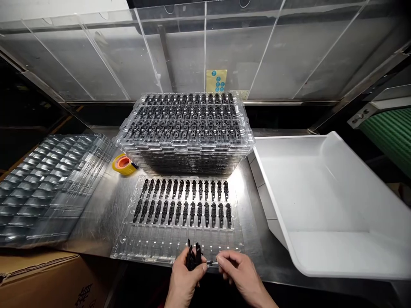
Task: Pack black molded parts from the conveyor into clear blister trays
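One cardboard box (41, 278), far left, lower corner, dark characters on its side. Above it, one stack of clear moulded trays (38, 184), nested. One roll of yellow tape (125, 164), orange core, on the metal bench (109, 209). One tall pile of loaded trays (184, 156), rear centre, black parts ranked on top. One single clear tray (138, 239), lying flat before the pile: two rows of black parts (186, 212) in its rear and middle slots.

Left hand (183, 278), at the tray's near edge: fingers and thumb closed around a bunch of black parts (194, 256), several ends standing upright. One slim dark piece (210, 262), between the hands; its far end is too small to make out. Right hand (239, 273): thumb and forefinger pinched on the near end of that piece, other fingers curled.

Handling, by judgement: light, stiff, probably smooth; narrow tips may snap or snag in a bunch. Best held by the thicker middle.

One white bin (321, 192), right. One green ribbed belt (390, 137), far right.
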### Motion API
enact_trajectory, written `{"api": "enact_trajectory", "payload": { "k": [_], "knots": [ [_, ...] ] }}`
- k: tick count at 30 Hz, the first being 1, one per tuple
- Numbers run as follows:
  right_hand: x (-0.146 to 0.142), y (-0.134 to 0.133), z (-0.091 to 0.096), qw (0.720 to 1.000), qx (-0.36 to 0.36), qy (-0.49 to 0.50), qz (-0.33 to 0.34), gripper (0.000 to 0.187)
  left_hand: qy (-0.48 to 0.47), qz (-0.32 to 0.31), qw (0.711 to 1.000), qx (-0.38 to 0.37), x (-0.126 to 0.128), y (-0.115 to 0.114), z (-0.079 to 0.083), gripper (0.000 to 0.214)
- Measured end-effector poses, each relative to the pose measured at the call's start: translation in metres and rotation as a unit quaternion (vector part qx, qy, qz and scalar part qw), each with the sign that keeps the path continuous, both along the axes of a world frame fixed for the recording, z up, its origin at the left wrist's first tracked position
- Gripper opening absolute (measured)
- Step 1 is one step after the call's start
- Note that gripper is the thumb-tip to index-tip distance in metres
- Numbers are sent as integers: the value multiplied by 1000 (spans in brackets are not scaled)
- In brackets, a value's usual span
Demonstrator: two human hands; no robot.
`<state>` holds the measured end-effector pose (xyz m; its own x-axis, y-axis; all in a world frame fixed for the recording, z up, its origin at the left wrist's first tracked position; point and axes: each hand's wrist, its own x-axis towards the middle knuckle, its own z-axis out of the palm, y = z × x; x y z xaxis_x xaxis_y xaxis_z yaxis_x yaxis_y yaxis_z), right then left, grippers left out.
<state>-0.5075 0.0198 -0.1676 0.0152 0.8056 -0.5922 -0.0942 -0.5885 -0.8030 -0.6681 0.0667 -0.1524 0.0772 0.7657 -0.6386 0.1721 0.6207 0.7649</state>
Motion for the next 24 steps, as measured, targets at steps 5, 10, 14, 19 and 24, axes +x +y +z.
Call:
{"api": "enact_trajectory", "payload": {
  "k": [5, 10, 14, 19, 24],
  "knots": [
    [-7, -30, -14, 994, -45, -2, -101, 41, -36, 10, 999, 16, -4, -8, 1, 26],
    [15, -46, -21, 941, -56, -248, -222, 45, -12, 58, 998, -10, -7, -10, 1, 29],
    [19, -42, -28, 880, 12, -423, -215, 42, -17, 52, 998, -45, -9, -7, 8, 36],
    [-3, -45, -43, 786, 138, -564, -211, 26, -19, -19, 996, -87, -11, 8, 12, 38],
    [-27, -47, -43, 757, 212, -591, -181, 12, -4, -136, 983, -120, -8, 34, 1, 42]
  ]
}}
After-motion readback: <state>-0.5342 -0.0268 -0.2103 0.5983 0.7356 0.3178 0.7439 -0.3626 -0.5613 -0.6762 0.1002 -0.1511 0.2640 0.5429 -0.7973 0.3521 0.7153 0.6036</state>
